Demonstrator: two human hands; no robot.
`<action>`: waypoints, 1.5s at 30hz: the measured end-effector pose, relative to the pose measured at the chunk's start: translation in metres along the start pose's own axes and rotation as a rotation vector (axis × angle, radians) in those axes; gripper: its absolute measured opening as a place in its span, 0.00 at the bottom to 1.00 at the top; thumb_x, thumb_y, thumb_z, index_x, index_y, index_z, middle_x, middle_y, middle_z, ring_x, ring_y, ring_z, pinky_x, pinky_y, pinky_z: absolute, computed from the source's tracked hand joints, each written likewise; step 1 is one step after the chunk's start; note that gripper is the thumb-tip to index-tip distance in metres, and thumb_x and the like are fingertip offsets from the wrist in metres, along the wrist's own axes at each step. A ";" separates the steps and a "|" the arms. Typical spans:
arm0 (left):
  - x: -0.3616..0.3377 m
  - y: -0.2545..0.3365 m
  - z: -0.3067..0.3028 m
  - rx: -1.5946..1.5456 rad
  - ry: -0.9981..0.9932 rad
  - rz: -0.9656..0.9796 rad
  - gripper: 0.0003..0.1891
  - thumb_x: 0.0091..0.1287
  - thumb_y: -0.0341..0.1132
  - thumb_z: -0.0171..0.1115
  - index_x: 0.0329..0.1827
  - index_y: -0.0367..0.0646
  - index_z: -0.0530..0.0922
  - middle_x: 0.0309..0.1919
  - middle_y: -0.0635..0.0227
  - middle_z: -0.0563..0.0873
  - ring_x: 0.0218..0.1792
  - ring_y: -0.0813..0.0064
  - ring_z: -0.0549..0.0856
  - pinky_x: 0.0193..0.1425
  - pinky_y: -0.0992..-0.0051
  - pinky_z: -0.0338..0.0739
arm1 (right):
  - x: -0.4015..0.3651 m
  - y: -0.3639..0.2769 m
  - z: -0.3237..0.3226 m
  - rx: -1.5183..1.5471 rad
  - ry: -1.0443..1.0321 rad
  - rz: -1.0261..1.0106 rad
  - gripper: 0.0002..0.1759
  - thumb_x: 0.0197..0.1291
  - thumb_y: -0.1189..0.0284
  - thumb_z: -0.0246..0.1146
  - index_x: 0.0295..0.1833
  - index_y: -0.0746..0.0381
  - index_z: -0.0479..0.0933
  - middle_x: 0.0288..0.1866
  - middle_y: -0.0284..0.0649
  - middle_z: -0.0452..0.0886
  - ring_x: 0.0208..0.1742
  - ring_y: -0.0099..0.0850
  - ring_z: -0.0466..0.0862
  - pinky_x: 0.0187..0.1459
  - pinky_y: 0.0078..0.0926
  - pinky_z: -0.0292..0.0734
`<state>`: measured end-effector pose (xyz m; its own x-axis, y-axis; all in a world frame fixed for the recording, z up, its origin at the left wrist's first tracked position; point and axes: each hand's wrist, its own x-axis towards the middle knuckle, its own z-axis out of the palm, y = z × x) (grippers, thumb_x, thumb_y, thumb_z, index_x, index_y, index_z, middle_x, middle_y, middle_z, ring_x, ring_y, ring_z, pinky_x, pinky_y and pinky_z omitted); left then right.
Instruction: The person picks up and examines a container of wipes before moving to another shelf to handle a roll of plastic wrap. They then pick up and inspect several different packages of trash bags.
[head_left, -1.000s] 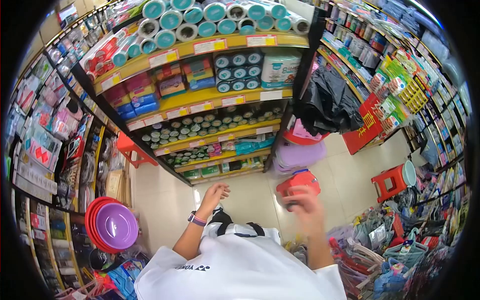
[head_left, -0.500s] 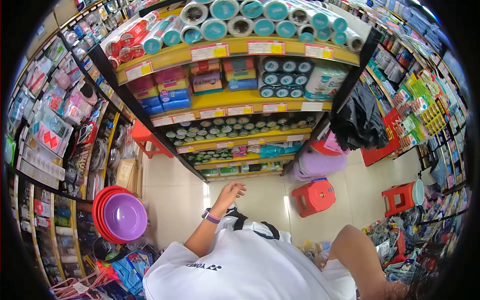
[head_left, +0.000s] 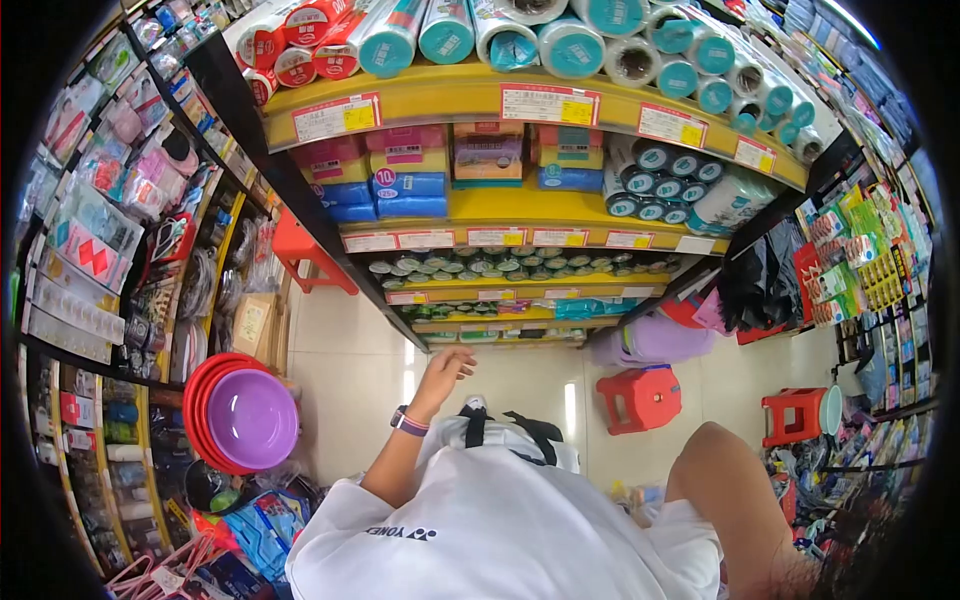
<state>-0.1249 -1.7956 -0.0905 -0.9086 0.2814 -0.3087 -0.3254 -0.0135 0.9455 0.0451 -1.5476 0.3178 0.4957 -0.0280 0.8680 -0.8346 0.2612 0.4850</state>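
My left hand [head_left: 447, 367] hangs in front of my body above the tiled floor, fingers apart and slightly bent, with nothing in it. A watch and a band [head_left: 409, 421] circle that wrist. The shelf unit [head_left: 470, 207] stands ahead of the hand, which does not touch it. Rolls with teal ends [head_left: 572, 47] and red-wrapped rolls [head_left: 295, 66] fill its top shelf. Lower down are blue packs [head_left: 410, 185] and dark cylinders with white lids [head_left: 668, 180]. On the right side only my bent arm [head_left: 730, 490] shows; my right hand is hidden.
Stacked purple and red basins [head_left: 252, 418] stand at the left. Red stools [head_left: 640, 399] are on the floor [head_left: 520, 390] at the right, another [head_left: 297, 250] behind the left shelf edge. A black plastic bag [head_left: 765, 283] hangs right of the shelf. Goods line both sides.
The shelf unit looks nearer and larger, its upper rows shifted to the right. My left hand has moved slightly left and up in view, still empty. My right arm stays bent.
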 end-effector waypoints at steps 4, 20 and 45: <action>0.002 0.006 -0.018 0.009 0.033 -0.030 0.13 0.69 0.32 0.44 0.50 0.40 0.75 0.42 0.63 0.84 0.39 0.75 0.82 0.47 0.75 0.75 | -0.006 0.009 0.012 0.095 -0.032 -0.024 0.13 0.56 0.79 0.56 0.48 0.72 0.75 0.51 0.43 0.80 0.57 0.35 0.76 0.65 0.34 0.66; 0.024 0.013 -0.039 -0.005 0.010 0.001 0.14 0.69 0.33 0.44 0.50 0.40 0.75 0.42 0.63 0.83 0.40 0.74 0.82 0.47 0.75 0.75 | -0.021 0.027 0.057 0.410 0.064 0.653 0.15 0.44 0.92 0.56 0.32 0.60 0.72 0.32 0.27 0.75 0.32 0.19 0.78 0.30 0.15 0.73; 0.012 0.005 -0.037 0.010 -0.037 -0.039 0.14 0.68 0.33 0.43 0.50 0.39 0.75 0.41 0.62 0.83 0.41 0.72 0.82 0.47 0.75 0.75 | -0.037 0.023 0.044 -0.174 -0.022 0.156 0.19 0.58 0.79 0.56 0.53 0.74 0.64 0.30 0.31 0.78 0.22 0.15 0.76 0.25 0.09 0.70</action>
<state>-0.1466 -1.8274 -0.0935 -0.8848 0.3165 -0.3420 -0.3581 0.0075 0.9336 -0.0035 -1.5832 0.3015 0.3570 0.0055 0.9341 -0.8457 0.4266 0.3207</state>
